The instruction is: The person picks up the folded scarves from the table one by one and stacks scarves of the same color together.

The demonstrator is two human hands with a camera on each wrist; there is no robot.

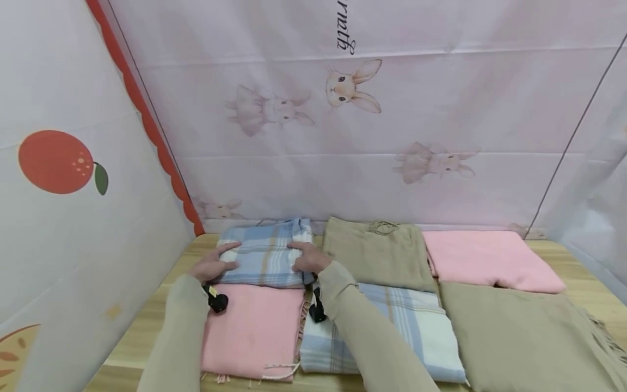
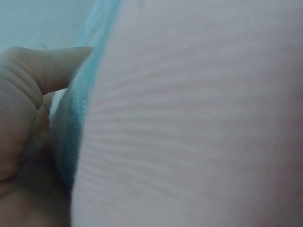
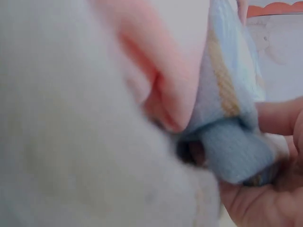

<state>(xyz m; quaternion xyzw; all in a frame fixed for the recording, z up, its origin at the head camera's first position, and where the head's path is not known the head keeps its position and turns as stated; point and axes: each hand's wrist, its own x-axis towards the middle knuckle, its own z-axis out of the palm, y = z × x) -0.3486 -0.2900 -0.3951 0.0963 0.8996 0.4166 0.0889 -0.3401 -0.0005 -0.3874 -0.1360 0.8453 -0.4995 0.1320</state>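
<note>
One pink cloth (image 1: pixel 252 326) lies in front. Just behind it, the left hand (image 1: pixel 211 265) and right hand (image 1: pixel 312 258) pinch opposite sides of the back-left plaid (image 1: pixel 264 253), near the wall (image 1: pixel 313 185). An uneven tug could slide its layers apart at the right edge, where a fold bulges out.

Head view from above, forward and down; wrist views close-up; blue plaid cloth (image 1: pixel 262 255) in all three

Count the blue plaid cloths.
2. One blue plaid cloth is at the back left, between the left hand and right hand; the other plaid cloth is front middle, partly covered by the right sleeve. Any underneath would be hidden.
</note>
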